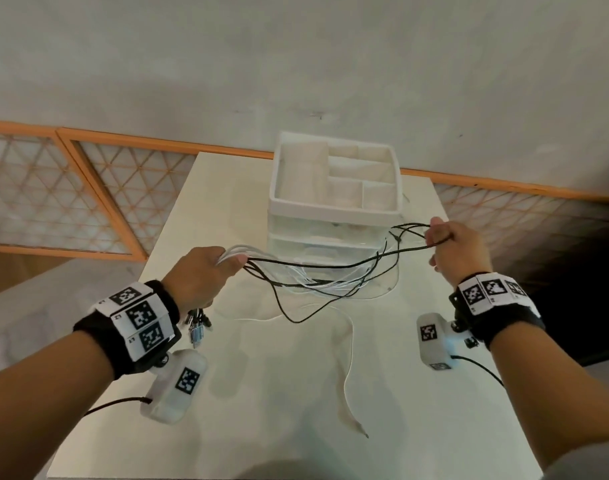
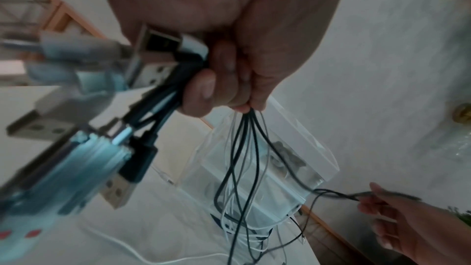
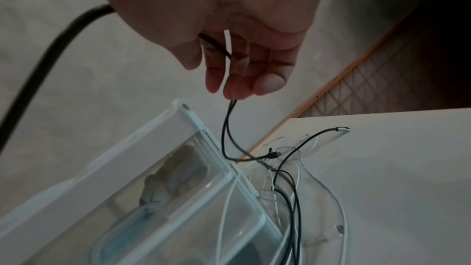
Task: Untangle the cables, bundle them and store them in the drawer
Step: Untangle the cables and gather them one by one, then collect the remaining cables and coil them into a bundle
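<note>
Pale walls and an orange-framed lattice panel are standing behind a white table [image 1: 226, 393] seen from above. At twelve o'clock on it sits a small translucent drawer unit [image 1: 334, 199], its top tray divided into compartments, its lower drawer [image 1: 330, 251] sticking out toward the viewer.

Both hands are holding a mixed set of black and white cables [image 1: 316, 278] in the air in front of that drawer. At nine o'clock, the left hand [image 1: 200, 271] is gripping the gathered ends in a closed fist; the left wrist view shows its fingers [image 2: 203, 86] curling tightly round the cords, with the USB plugs [image 2: 122, 158] jutting out behind the fist. At three o'clock, the right hand [image 1: 458, 245] is pinching black strands; the right wrist view shows them running between its fingers [image 3: 237, 74], which are only partly bent.

The cables' long axis is running nine to three between the hands, sagging in loose loops toward six o'clock. One white cable [image 1: 346, 375] is trailing down across the table, its tip lying near six o'clock.

Judging from this, the untangling is under way and nothing is bundled yet. The strands are crossing one another mid-span, so pulling apart could tighten a knot. The drawer lies just beyond the loops, and hanging cords could snag on its front edge.
</note>
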Motion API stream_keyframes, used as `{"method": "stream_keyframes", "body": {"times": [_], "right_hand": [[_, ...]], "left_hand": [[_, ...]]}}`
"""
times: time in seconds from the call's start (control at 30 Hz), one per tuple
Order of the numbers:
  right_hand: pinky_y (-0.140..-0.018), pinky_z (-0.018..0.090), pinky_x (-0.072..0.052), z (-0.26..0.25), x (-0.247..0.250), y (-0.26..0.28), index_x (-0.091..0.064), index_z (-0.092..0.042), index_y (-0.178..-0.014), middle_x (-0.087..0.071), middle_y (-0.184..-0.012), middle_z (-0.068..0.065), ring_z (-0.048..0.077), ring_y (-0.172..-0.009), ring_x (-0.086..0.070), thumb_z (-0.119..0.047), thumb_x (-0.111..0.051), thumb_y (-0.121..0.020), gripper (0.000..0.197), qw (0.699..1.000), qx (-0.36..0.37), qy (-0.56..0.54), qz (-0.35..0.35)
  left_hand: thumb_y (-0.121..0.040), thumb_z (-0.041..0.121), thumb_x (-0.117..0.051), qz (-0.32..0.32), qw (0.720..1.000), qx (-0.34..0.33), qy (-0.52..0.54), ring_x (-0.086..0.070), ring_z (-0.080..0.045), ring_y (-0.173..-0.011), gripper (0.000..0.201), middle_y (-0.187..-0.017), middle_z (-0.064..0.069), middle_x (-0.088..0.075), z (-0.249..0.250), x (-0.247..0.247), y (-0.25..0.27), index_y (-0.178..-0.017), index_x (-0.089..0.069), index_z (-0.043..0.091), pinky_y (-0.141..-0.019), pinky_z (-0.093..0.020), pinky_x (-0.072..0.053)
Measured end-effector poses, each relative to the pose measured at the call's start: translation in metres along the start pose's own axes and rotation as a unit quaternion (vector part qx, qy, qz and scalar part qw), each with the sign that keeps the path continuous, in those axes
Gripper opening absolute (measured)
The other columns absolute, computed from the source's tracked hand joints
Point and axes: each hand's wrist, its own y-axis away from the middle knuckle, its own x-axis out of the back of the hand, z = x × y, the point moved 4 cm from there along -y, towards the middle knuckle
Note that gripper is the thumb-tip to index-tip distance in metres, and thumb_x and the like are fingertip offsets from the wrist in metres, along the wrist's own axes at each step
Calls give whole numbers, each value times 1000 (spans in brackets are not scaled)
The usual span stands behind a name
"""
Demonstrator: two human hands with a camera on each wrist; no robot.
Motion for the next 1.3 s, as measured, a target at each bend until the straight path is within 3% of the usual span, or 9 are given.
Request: {"method": "stream_keyframes", "body": {"times": [0.23, 0.4, 0.53, 0.63, 0.83, 0.97, 1.13, 1.23, 1.3], "right_hand": [[-82, 46, -54, 24, -17, -18, -68, -11, -91, -69, -92, 18, 40, -88, -66, -68, -26, -91, 71, 984, -68, 161, -42], [-82, 34, -53, 29, -8, -31, -70, -19, -105, -71, -105, 9, 34, -96, -66, -26, -57, -91, 21, 987, -26, 159, 10], [-102, 48, -49, 22, -12, -50, -38, -30, -144, -48, -145, -4, 32, -118, -61, -24, -65, -87, 63, 1000, 13, 12, 3], [-94, 42, -54, 27, -27, -45, -20, -44, -151, -44, -147, -9, 31, -108, -64, -4, -63, -83, 90, 992, 18, 66, -111], [-84, 26, -50, -2, -40, 28, -55, -30, -136, -71, -80, -4, 17, -82, -65, -19, -65, -82, 56, 991, 47, 100, -71], [-66, 17, -52, -76, -91, 128, -20, -44, -151, -69, -61, -6, 0, -50, -59, -44, -75, -79, 91, 930, 223, 28, -290], [-44, 27, -49, -52, -135, 125, -63, -20, -88, -65, -61, 2, 12, -38, -55, -32, -63, -92, 13, 907, 54, 62, -412], [-58, 33, -57, -23, -116, 85, -67, -16, -77, -70, -63, 4, 24, -54, -68, -18, -68, -86, 10, 956, 84, 133, -248], [-67, 29, -54, -22, -105, 77, -69, -20, -88, -70, -68, 1, 26, -65, -69, -17, -73, -82, 7, 974, 175, 118, -86]], "left_hand": [[-92, 39, -61, 74, 996, -2, 40, -30, -17, -36, 38, -53, -5, -38, 6, 12, -6, -71, -57, 8, -47, -25, -29], [-94, 36, -59, 31, 999, 18, 17, -28, -17, -42, 35, -57, -5, -37, 5, 6, -4, -76, -53, 7, -46, -26, -27], [-97, 30, -56, -12, 1000, 13, 13, -28, -15, -44, 32, -57, -2, -40, 11, -6, -1, -75, -50, 8, -44, -25, -24], [-98, 26, -55, -33, 999, -2, 25, -30, -14, -44, 30, -57, -1, -42, 20, -10, 2, -74, -49, 9, -43, -23, -26], [-97, 30, -56, -57, 994, -78, -50, -34, -8, -43, 37, -59, 3, -45, 31, -12, 11, -82, -51, -3, -46, -22, -31], [-97, 45, -48, -120, 972, -146, -142, -43, -1, -45, 40, -59, 10, -48, 51, -34, 30, -79, -57, 10, -53, -18, -35], [-102, 42, -37, -201, 960, -146, -130, -39, -5, -50, 42, -50, 13, -44, 56, -34, 50, -78, -66, 24, -57, -17, -36], [-103, 38, -37, -232, 940, -128, -217, -36, -8, -55, 45, -59, 8, -41, 31, -18, 46, -62, -56, 41, -60, -21, -33], [-103, 31, -39, -205, 931, -114, -279, -42, -10, -56, 43, -63, 5, -48, 8, -16, 38, -61, -49, 31, -60, -25, -36]]}}
